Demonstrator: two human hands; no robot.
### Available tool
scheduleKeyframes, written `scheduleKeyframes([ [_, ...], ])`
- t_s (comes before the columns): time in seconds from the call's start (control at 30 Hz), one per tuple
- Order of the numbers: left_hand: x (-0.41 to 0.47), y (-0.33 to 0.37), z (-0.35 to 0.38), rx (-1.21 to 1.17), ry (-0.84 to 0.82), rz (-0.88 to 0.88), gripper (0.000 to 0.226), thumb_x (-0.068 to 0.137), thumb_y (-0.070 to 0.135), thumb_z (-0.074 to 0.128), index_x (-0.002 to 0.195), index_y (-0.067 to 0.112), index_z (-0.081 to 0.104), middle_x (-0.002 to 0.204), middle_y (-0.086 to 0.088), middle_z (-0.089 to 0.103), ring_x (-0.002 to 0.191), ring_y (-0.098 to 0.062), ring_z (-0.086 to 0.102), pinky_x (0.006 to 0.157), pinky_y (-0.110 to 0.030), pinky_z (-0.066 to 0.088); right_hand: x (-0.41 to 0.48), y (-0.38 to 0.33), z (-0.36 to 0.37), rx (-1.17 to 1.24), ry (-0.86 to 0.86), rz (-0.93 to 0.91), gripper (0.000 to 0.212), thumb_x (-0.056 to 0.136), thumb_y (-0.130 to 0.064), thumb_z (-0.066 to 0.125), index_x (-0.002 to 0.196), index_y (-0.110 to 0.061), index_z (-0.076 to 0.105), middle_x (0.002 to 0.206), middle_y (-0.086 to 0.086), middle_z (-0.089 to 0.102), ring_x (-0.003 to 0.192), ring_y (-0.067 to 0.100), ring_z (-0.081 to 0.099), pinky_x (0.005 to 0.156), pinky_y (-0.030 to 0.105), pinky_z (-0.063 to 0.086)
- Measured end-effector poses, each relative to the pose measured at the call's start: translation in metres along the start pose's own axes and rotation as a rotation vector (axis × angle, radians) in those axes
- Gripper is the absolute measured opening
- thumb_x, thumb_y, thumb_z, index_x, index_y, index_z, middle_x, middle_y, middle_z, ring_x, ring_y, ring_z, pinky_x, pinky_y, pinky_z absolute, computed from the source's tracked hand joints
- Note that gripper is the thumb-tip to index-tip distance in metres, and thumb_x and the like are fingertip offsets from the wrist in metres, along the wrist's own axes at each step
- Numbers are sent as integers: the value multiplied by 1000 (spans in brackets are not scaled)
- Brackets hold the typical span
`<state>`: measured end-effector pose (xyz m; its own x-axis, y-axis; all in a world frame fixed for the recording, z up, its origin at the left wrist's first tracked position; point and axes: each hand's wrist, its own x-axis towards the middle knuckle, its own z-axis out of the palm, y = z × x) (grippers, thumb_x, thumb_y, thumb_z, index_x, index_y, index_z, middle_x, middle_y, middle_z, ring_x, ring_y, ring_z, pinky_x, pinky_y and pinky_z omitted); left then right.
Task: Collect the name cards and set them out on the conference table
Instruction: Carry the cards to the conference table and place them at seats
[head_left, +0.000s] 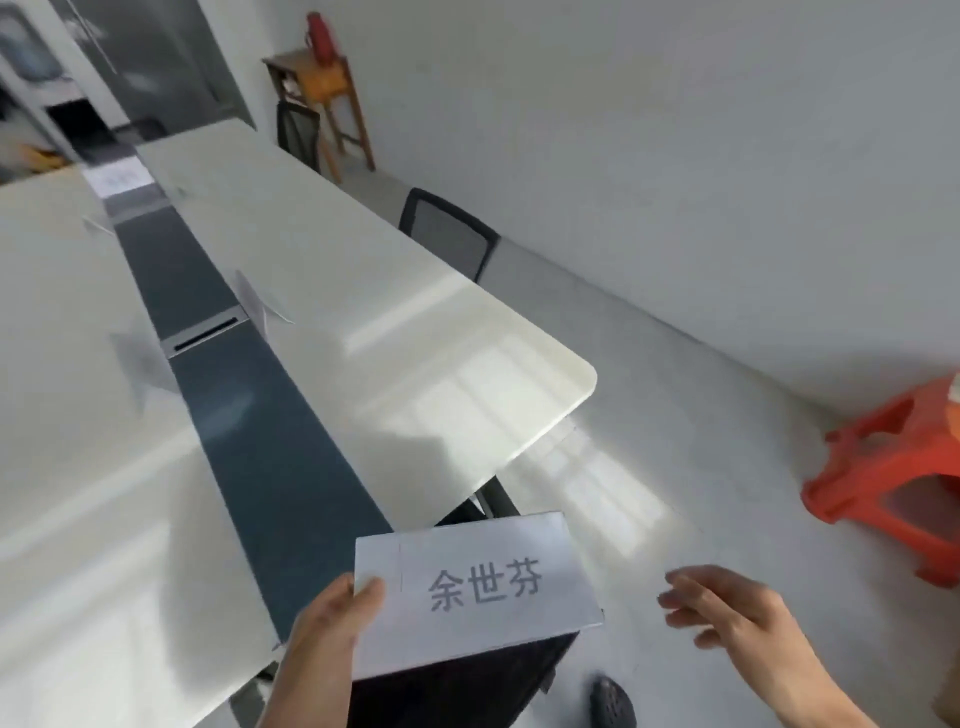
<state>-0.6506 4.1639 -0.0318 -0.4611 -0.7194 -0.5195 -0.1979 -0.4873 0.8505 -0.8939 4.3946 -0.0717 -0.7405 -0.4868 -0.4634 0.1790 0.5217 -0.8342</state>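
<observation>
My left hand (332, 618) grips a white name card (478, 587) by its left edge, thumb on top. The card bears three printed characters and is held flat near the end of the conference table (363, 291). My right hand (727, 618) hovers to the right of the card, fingers spread, holding nothing. Three other name cards stand on the table: one clear holder (260, 306) beside the dark centre strip, one (135, 358) on the left half, and a small one (96, 226) further back. All three are blurred.
A dark strip (270, 441) with a cable slot runs down the table's middle. Two black mesh chairs (452, 234) stand along the right side. A red plastic stool (893, 478) sits on the floor at right. A wooden stand (322, 88) with a red flask is in the far corner.
</observation>
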Motion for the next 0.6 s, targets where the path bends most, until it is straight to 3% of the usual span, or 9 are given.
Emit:
scheduleKeyframes([
  [0.07,5,6,20,-49,93,22,18,84,10,62,95,-2,68,94,-25,74,87,-40,70,81,-52,54,37,-28,-4,-39,-123,-38,13,92,-12,60,87,-10,72,78,4,78,70,18,73,65,34,50],
  [0.17,4,11,36,-111,236,58,16,89,8,54,92,4,69,84,-15,77,73,-27,74,59,-36,59,86,-68,1,-89,-280,-103,13,91,-14,61,88,-12,73,80,4,78,72,18,73,68,36,51],
  [0.27,-8,8,34,-197,383,78,24,81,13,58,100,4,70,96,-20,75,82,-33,73,60,-38,62,115,-103,26,-121,-447,-160,14,91,-17,61,88,-12,73,81,5,78,75,20,73,69,34,51],
  [0.33,-19,6,30,-242,470,71,27,79,15,59,101,1,69,97,-24,74,83,-40,72,59,-46,61,124,-118,50,-144,-560,-171,16,92,-17,60,87,-11,73,81,6,78,76,22,73,68,33,50],
  [0.4,-28,3,23,-278,541,57,33,76,18,60,100,-4,66,100,-29,71,93,-49,67,77,-63,54,125,-127,76,-174,-680,-157,16,91,-18,60,88,-10,73,83,7,78,77,21,72,69,33,49],
  [0.47,-36,3,16,-288,597,44,35,75,20,61,99,-4,65,102,-29,71,100,-52,63,89,-70,45,124,-130,101,-226,-743,-203,11,89,-22,64,89,-16,73,85,3,77,80,16,71,71,32,50],
  [0.53,-39,2,9,-290,623,49,32,77,21,60,99,0,67,100,-26,72,98,-49,65,88,-67,48,124,-134,122,-319,-759,-323,12,85,-28,69,98,-27,70,93,-7,75,87,2,68,76,28,50],
  [0.6,-36,1,0,-280,622,69,30,79,20,58,98,0,68,98,-25,73,92,-44,68,78,-55,55,126,-144,142,-416,-801,-447,31,81,-36,72,110,-34,63,106,-17,70,100,-4,62,84,26,50],
])
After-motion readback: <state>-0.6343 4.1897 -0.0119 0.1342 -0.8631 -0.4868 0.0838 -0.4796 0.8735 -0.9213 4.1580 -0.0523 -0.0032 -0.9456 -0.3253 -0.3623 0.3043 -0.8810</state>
